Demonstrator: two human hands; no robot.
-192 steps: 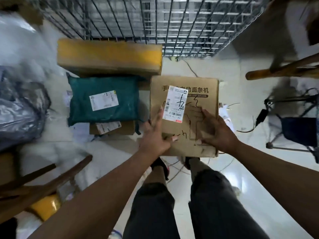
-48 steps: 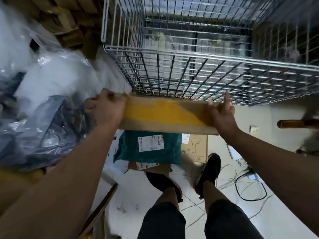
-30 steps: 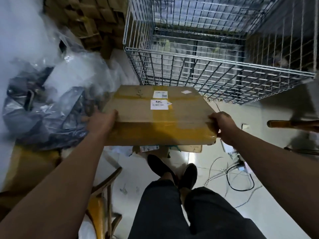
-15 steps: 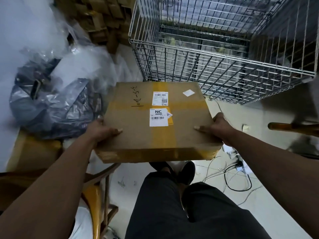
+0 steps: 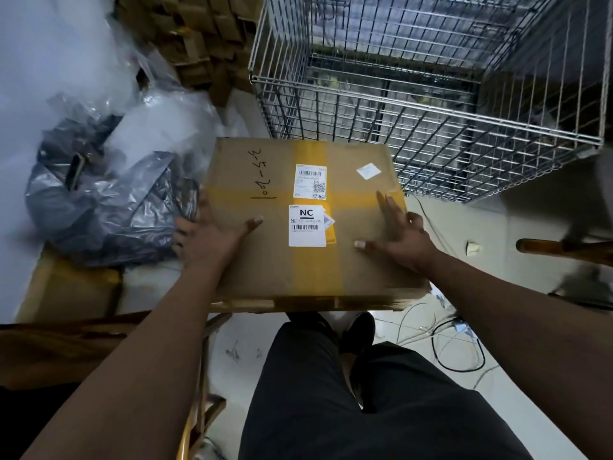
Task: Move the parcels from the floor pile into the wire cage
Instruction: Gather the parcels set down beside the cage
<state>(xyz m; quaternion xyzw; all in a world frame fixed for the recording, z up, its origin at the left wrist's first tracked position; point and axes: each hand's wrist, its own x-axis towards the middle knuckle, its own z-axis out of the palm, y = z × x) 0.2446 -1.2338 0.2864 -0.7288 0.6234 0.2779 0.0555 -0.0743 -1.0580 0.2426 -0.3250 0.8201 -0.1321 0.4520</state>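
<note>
Box (image 5: 272, 267) up off the floor, held level; cage (image 5: 431, 161) just beyond it at twelve to one o'clock; left hand (image 5: 207, 242) grips the nine o'clock edge, thumb on top; right hand (image 5: 403, 247) splayed flat near three; long axis nine-to-three; flat slab, stiff cardboard, glossy yellow tape; cage thin wire grid.

Floor (image 5: 517, 234): pale, glossy, hard surface, marked with dark scuffs. Black and white cables (image 5: 461, 353) lie in loose loops on it at right. Left side: grey plastic bags (image 5: 109, 207) heaped beneath clear plastic sheeting (image 5: 159, 127). Rear left: stacked brown cardboard (image 5: 195, 38). Right edge: a wooden bar (image 5: 564, 249). Lighting: dim, cool.
</note>
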